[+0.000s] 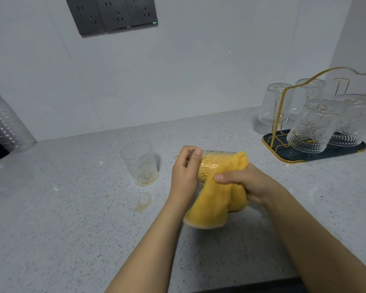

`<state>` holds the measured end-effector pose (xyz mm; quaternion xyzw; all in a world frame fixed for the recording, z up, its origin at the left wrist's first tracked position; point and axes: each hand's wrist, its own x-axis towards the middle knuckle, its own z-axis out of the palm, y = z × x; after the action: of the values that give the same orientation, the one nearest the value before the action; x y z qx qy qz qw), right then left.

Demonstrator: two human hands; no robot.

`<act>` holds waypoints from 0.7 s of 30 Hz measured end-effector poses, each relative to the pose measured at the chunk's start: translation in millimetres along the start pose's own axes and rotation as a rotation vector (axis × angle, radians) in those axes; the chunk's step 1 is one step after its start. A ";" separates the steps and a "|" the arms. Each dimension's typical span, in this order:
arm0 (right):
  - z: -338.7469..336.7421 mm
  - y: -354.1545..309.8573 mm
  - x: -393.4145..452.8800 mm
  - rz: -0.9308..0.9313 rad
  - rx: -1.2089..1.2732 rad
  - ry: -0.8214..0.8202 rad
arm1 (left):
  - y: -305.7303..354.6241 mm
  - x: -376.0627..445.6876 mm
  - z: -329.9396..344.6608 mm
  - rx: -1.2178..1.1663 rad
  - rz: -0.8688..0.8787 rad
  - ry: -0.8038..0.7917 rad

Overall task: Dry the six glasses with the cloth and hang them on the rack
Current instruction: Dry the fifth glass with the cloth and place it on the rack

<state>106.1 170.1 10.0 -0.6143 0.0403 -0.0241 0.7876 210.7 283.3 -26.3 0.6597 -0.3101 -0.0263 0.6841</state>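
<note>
Above speckled counter point(72, 218) — ribbed glass point(207, 166), fuzzy yellow cloth point(218, 199).

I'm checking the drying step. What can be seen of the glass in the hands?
The glass is clear, ribbed and patterned, and lies roughly on its side above the counter. The left hand grips its base end. The yellow cloth wraps its other end and hangs below, pinched by the right hand. The rim is hidden by the cloth.
</note>
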 end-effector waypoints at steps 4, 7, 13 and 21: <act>9.6 6.5 -1.5 0.008 -0.343 -0.097 | 5.5 4.1 -11.8 0.038 -0.309 -0.068; 11.1 5.6 -1.3 0.001 -0.353 -0.083 | 14.7 2.3 -13.8 0.069 -0.506 -0.166; -17.6 1.5 10.4 -0.009 0.185 0.017 | 7.0 -2.0 -6.1 0.083 -0.039 -0.171; 5.0 3.6 0.8 -0.093 -0.369 -0.003 | 7.3 4.9 -6.6 -0.117 -0.349 -0.193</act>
<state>107.3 175.8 7.6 -0.7497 0.0145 -0.0520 0.6596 214.9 287.9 -17.2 0.6571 -0.2530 -0.2253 0.6734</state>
